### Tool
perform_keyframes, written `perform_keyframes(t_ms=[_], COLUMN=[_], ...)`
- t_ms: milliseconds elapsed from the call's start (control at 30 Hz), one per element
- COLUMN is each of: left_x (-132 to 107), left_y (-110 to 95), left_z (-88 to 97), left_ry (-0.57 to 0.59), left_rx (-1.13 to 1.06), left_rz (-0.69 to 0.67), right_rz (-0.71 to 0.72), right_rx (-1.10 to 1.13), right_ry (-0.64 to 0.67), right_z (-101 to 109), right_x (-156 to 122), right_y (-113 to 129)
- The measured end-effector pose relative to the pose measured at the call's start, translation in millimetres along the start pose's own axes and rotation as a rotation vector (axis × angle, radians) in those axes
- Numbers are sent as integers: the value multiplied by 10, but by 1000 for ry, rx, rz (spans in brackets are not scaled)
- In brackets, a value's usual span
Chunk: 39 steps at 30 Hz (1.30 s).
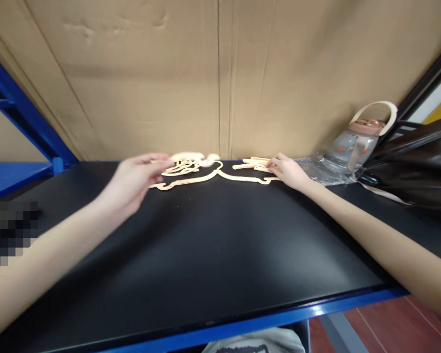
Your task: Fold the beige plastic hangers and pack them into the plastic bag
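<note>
My left hand (134,179) pinches a cream curved hanger piece (196,158), blurred and raised over a heap of similar curved pieces (183,169). My right hand (288,170) has its fingers closed at the right end of a small pile of straight cream pieces (252,164); whether it grips one is hidden. Between the hands, a cream clothes hanger (194,180) lies on the black tabletop, its two arms sloping down from a small hook at the middle. The hanger's right end passes close to my right fingers.
A cardboard wall (150,88) closes off the back. At right stand a clear bottle (347,147) with a cream handle, clear plastic wrap (327,169) and a shiny black bag (419,162). The black table (206,255) has a blue front edge; a blue metal frame (29,122) rises at left.
</note>
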State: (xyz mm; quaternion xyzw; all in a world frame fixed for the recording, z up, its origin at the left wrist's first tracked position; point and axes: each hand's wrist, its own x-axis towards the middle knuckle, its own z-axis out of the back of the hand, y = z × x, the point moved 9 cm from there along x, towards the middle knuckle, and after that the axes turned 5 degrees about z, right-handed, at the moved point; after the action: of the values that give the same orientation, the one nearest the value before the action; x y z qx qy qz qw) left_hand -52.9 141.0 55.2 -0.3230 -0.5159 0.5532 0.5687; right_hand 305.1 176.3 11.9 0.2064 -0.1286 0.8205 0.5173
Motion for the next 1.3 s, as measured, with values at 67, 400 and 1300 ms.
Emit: perform_keyframes(t_ms=[67,400,1300], left_x=[-253,-963,160], left_y=[56,58,33], left_z=[-340,-1014,-201], left_ry=[215,943,153], left_rx=[22,468,873], left_rz=[61,-171,-605], right_rz=[5,30,85], right_rx=[-5,-101,-254], right_ry=[8,41,86], right_z=[14,14,1], right_x=[-9,8,-14], right_y=[15,48,34])
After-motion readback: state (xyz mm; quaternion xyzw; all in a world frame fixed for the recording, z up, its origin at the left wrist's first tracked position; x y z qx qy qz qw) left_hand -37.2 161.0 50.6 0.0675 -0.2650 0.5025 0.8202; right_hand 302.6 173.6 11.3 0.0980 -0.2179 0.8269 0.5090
